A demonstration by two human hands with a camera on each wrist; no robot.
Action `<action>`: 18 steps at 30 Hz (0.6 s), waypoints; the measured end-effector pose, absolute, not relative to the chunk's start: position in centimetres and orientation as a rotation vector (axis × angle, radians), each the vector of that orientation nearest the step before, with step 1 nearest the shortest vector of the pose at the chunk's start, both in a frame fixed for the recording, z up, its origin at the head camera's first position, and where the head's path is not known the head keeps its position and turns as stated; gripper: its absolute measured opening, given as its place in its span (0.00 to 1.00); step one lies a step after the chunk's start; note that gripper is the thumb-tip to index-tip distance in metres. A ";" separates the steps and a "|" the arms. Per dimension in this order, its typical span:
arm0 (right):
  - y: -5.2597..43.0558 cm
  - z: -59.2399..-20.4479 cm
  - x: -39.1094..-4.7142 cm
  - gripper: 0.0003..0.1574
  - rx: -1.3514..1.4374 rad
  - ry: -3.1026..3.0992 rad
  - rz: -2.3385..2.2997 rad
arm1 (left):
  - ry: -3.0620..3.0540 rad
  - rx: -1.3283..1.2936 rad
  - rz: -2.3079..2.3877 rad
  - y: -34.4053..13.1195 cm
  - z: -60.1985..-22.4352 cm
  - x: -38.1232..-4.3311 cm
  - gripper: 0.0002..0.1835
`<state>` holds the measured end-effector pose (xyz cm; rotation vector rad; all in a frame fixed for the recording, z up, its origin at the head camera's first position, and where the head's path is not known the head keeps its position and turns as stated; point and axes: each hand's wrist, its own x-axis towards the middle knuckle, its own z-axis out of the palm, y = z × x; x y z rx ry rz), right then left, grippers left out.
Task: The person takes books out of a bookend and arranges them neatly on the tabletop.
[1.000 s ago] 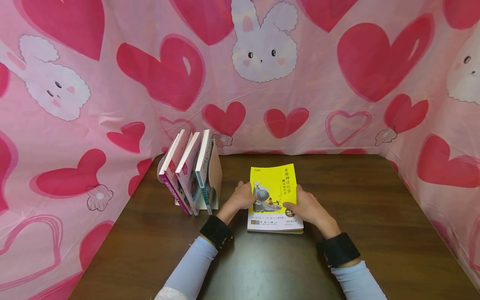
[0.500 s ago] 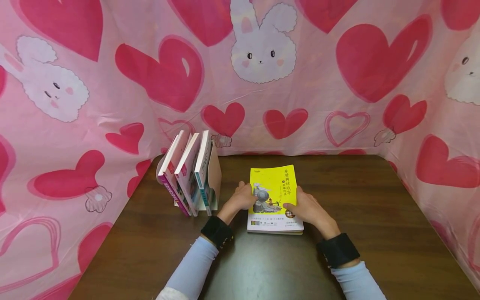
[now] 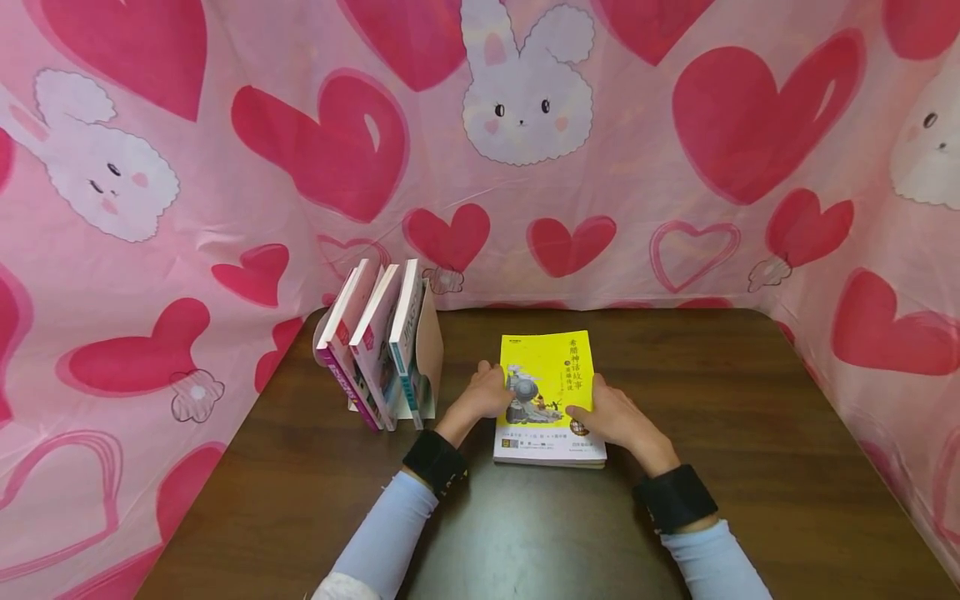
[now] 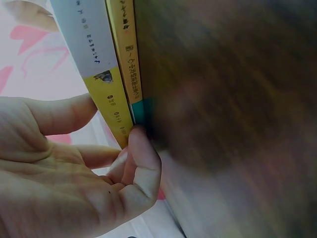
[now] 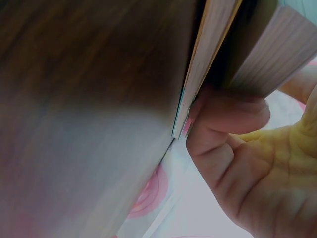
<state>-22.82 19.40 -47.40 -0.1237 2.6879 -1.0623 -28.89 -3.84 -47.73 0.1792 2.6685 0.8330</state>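
Observation:
A paperback book (image 3: 543, 362) with a yellow and white cover lies face up in the middle of the head view. Under it is a second, thinner book (image 4: 128, 54), whose orange spine with a teal end shows in the left wrist view. My left hand (image 3: 483, 393) holds the yellow book at its spine side, fingers bent at the edge. On the opposite side my right hand (image 3: 621, 417) grips it, thumb on the cover. In the right wrist view, curled fingers (image 5: 233, 111) reach beneath the upper book's pages (image 5: 277, 52), where a dark gap separates the two books.
Several books stand upright to the left: one with a purple spine (image 3: 348, 383), a pink-covered one (image 3: 377, 333) and one with a teal spine (image 3: 406, 333). A beige bookend (image 3: 432, 350) supports them. Pink heart-printed cloth (image 3: 637, 183) surrounds the dark wooden table (image 3: 750, 400).

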 end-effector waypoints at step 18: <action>20.0 -47.5 -22.9 0.45 -0.173 2.766 -0.868 | 2.672 0.197 0.802 -3.7 -47.3 -28.4 0.42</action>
